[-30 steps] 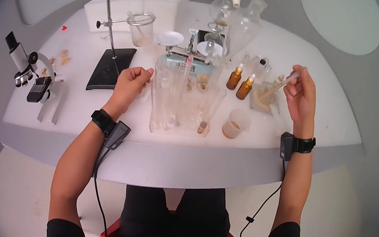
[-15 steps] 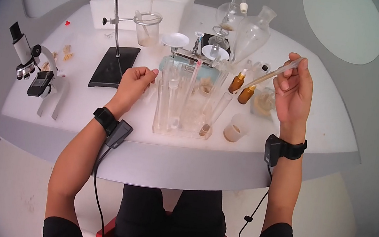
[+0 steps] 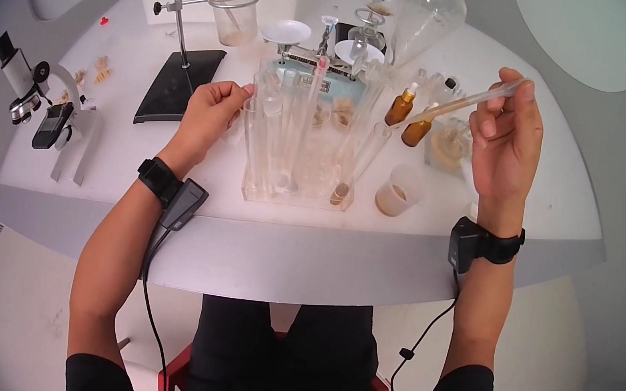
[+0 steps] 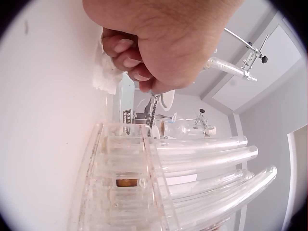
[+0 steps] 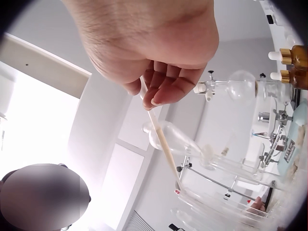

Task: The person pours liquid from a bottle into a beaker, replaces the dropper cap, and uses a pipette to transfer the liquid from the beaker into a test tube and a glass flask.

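- Step in hand: a pipette (image 3: 460,103) with brownish contents appears to be being lined up with the leaning test tube (image 3: 363,155); its lower end lies near the tube's mouth, and whether the two touch cannot be told.
- Location: the pipette slants above the table, in front of two amber bottles (image 3: 400,108); the test tube leans at the right end of the clear rack (image 3: 294,200), with dark matter at its bottom.
- Next move: this seems to call for steadying the tip over the narrow mouth, then a gentle squeeze; a sideways slip could spill the contents outside.
- Right hand (image 3: 508,144): pinches the pipette's upper end between thumb and fingers, palm turned inward, forearm reaching almost straight forward.
- Left hand (image 3: 207,119): fingers folded in, nothing visible in their grasp; it lies between the black stand base (image 3: 178,86) and the rack, forearm slanting inward.
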### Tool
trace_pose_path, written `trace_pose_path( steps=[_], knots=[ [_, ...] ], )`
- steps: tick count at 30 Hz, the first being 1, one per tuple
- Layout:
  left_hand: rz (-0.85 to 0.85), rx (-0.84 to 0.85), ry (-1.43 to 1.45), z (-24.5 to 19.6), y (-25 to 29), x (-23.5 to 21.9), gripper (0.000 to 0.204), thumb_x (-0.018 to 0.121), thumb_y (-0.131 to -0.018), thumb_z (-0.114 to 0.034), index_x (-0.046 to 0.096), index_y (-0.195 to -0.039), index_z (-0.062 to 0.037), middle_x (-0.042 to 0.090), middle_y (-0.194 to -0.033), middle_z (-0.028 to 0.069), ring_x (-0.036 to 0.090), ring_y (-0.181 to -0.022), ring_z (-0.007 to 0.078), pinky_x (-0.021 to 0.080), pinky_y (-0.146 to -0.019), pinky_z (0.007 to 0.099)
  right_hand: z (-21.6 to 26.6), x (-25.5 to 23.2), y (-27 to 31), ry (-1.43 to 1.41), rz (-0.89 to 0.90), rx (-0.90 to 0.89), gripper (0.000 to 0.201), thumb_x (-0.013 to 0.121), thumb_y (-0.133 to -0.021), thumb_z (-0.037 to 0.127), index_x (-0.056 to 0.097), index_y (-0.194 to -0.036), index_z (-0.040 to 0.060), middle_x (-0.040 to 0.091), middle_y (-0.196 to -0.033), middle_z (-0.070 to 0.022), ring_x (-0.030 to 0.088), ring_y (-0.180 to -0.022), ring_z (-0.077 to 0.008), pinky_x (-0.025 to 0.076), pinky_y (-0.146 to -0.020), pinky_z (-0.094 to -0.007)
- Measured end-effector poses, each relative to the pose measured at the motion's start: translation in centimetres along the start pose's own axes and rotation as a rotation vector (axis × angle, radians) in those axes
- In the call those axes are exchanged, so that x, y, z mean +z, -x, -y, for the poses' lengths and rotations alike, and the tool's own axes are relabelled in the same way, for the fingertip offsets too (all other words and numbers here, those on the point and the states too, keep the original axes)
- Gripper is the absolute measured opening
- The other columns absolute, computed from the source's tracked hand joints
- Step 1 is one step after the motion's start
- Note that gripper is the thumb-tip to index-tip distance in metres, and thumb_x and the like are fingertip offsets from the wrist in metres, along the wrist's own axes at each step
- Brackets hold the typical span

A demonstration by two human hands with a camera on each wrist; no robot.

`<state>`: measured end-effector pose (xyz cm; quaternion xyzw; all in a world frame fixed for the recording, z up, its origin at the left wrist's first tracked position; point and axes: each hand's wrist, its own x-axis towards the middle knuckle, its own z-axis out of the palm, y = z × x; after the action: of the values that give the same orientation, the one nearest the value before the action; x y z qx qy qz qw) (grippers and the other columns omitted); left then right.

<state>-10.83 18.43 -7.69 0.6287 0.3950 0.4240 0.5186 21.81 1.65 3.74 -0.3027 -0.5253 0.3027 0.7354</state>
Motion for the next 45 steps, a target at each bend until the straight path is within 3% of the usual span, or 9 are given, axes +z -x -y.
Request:
trace_pose_path(
  steps=[8,45],
  knots=[
    [-0.021,0.013,0.013,-0.4,0.3,0.2,0.030,0.063,-0.097,-0.019,0.056,-0.069,-0.0089,0.044,-0.062,-0.0082,0.034,-0.056,0.0017,0.026,-0.052,0.0222,-0.2,-0.1,0.1,-0.006,0.009,-0.005,0.045,0.054,-0.104,0.039,0.059,-0.119,-0.0037,0.063,-0.082,-0.0023,0.051,-0.062,-0.0069,0.040,-0.052,-0.0212],
    [-0.044,0.015,0.028,-0.9,0.8,0.6,0.024,0.063,-0.094,-0.014,0.058,-0.071,-0.0083,0.046,-0.064,-0.0081,0.034,-0.056,0.0013,0.026,-0.052,0.0216,-0.5,-0.3,0.0,-0.033,0.025,-0.031,0.039,0.053,-0.105,0.034,0.061,-0.118,-0.0022,0.064,-0.081,-0.0026,0.053,-0.061,-0.0063,0.042,-0.051,-0.0206]
  ],
)
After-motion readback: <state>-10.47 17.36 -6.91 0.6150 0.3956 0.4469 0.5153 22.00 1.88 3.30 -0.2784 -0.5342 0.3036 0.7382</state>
